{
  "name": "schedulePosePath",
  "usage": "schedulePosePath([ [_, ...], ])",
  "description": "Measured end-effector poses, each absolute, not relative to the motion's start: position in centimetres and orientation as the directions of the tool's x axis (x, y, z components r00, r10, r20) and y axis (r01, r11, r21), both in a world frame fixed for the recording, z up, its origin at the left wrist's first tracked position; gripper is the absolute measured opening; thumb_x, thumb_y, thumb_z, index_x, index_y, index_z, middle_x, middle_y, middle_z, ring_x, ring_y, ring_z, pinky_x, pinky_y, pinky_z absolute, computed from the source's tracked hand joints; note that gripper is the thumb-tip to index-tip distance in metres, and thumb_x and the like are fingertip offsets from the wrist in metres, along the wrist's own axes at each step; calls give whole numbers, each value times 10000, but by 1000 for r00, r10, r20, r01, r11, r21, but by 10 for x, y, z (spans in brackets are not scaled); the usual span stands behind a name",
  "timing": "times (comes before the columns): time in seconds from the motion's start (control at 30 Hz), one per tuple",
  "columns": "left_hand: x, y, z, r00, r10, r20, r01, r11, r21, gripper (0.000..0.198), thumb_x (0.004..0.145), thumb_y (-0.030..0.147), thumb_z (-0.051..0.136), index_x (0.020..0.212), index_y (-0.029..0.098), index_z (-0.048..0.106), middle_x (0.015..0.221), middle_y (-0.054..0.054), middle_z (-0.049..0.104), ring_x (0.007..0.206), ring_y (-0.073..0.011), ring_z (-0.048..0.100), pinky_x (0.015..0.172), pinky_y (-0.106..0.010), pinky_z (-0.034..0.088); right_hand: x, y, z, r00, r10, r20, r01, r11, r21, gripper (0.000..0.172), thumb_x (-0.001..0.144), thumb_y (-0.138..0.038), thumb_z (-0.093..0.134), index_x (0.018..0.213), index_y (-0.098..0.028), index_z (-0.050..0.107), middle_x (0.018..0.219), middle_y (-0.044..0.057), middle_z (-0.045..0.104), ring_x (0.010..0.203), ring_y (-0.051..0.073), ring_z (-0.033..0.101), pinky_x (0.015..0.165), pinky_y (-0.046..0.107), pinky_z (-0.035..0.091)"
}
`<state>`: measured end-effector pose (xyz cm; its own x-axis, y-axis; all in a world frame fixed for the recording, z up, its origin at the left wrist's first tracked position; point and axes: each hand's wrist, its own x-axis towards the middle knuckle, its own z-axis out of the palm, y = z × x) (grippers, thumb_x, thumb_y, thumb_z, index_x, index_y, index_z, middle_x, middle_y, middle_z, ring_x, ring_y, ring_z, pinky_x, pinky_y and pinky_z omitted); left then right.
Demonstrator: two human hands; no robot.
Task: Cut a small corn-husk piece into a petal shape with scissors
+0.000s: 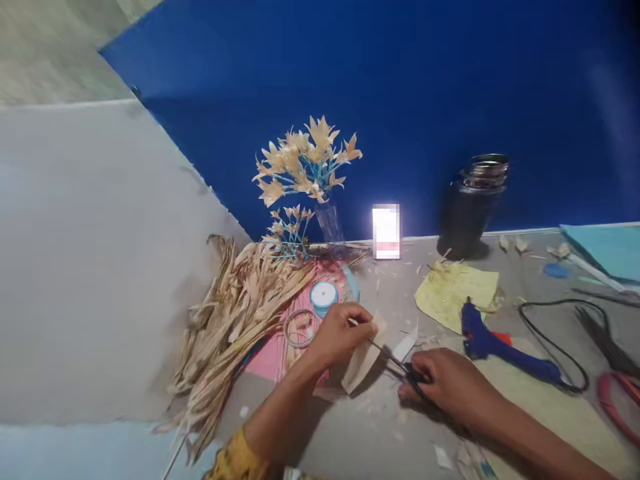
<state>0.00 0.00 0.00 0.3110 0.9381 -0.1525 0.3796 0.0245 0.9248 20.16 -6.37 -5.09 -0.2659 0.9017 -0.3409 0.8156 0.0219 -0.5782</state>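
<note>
My left hand pinches a pale tan strip of dried husk and holds it just above the grey table. Close beside it, my right hand is closed round the dark handles of a pair of scissors, whose thin blades reach up to the strip's right edge. A heap of dried husks lies left of my left hand, partly over a pink sheet. A clear tape ring and a blue-and-white ribbon spool sit just beyond my left hand.
A glass vase of husk flowers stands by the blue wall. A dark metal flask stands at the back right. A blue glue gun with a black cord lies right, near yellow paper. Scraps litter the table.
</note>
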Motion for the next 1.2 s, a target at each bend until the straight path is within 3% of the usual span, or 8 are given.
schedulePosePath([
  [0.27, -9, 16, -7, 54, 991, -122, 60, 118, 991, 216, 628, 340, 771, 630, 144, 680, 613, 3, 589, 598, -100, 496, 599, -237, 363, 206, -61, -56, -219, 932, -290, 779, -12, -627, 306, 755, -367, 672, 606, -210, 456, 638, 6, 566, 624, 163, 459, 571, 281, 221],
  [0.4, 1, 9, -15, -32, 971, -238, -188, 228, 955, 309, 570, 348, 831, 706, 154, 632, 663, 14, 591, 594, -103, 558, 534, -210, 370, 208, -62, -53, -278, 917, -284, 439, -142, -887, 315, 819, -505, 605, 740, -216, 505, 663, -26, 487, 609, 144, 412, 561, 261, 298],
  [0.47, 13, 1, -19, -10, 962, -273, -278, 259, 925, 324, 589, 344, 828, 712, 162, 590, 673, 27, 567, 603, -104, 580, 516, -199, 380, 207, -64, -50, -362, 894, -263, 286, -162, -944, 365, 825, -569, 585, 799, -211, 518, 687, -28, 485, 614, 141, 408, 570, 264, 331],
  [0.57, 29, -9, -21, 42, 951, -306, -380, 298, 875, 341, 612, 333, 807, 683, 179, 510, 642, 40, 525, 618, -129, 616, 509, -202, 413, 204, -66, -52, -364, 899, -243, 307, -131, -943, 363, 815, -558, 596, 811, -199, 540, 716, -9, 517, 658, 156, 432, 601, 279, 352],
  [0.73, 42, -15, -21, 21, 969, -245, -329, 238, 914, 290, 655, 308, 762, 678, 183, 501, 685, 14, 566, 608, -129, 601, 525, -230, 466, 198, -66, -60, -330, 916, -226, 373, -94, -923, 281, 775, -460, 633, 732, -198, 537, 688, -13, 505, 652, 154, 430, 597, 281, 329],
  [0.9, 41, -18, -22, 37, 975, -217, -251, 219, 943, 267, 688, 311, 746, 674, 173, 519, 684, 13, 577, 544, -103, 570, 586, -267, 507, 194, -67, -59, -307, 899, -313, 304, -219, -927, 402, 756, -532, 631, 624, -229, 402, 569, -55, 396, 528, 111, 360, 490, 252, 264],
  [1.0, 40, -21, -21, 66, 972, -225, -280, 234, 931, 280, 679, 309, 760, 678, 171, 517, 687, 5, 593, 563, -113, 590, 610, -279, 521, 194, -69, -59, -309, 872, -380, 266, -304, -915, 422, 750, -563, 629, 611, -231, 410, 516, -45, 460, 463, 104, 397, 445, 240, 253],
  [1.2, 38, -20, -22, 74, 966, -247, -335, 257, 906, 292, 644, 294, 786, 681, 166, 526, 684, -7, 620, 588, -137, 632, 611, -276, 519, 198, -67, -64, -313, 880, -357, 290, -269, -918, 404, 758, -537, 624, 588, -219, 441, 493, -22, 519, 452, 100, 410, 439, 233, 260],
])
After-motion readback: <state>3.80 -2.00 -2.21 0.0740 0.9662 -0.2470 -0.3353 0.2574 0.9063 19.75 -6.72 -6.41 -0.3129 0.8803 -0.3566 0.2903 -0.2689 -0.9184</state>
